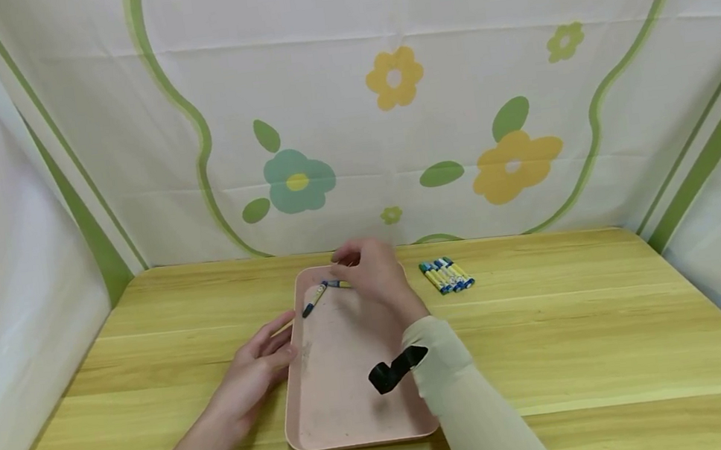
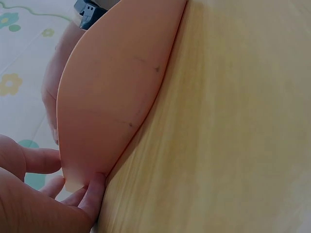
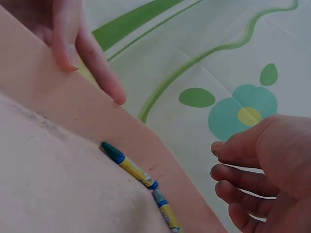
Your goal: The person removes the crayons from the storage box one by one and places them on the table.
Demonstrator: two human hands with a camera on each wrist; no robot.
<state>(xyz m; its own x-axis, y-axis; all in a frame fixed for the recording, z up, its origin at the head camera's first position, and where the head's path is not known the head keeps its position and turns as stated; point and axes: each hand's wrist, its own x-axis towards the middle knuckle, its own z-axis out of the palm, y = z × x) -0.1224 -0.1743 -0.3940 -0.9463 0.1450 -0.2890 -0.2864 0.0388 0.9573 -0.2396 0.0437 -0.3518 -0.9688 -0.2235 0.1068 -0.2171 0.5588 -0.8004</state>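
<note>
A pink tray [image 1: 345,377] lies lengthwise on the wooden table. My left hand [image 1: 259,361] is at its left side, the fingers fairly straight and touching the outer wall [image 2: 112,97]. Over the tray's far end, my right hand [image 1: 373,272] hovers with loosely bent fingers; in the right wrist view nothing shows between them. Two short crayons with yellow and blue wrappers lie inside, end to end along the wall: a dark green one [image 3: 129,166] and a greyish one [image 3: 166,209]. The head view shows the greyish one partly behind my right hand.
To the right of the tray, several similar crayons [image 1: 446,275] lie side by side on the table [image 1: 583,333]. A white cloth [image 1: 333,108] with printed flowers hangs behind the table. A black device [image 1: 395,371] sits on my right wrist, above the tray.
</note>
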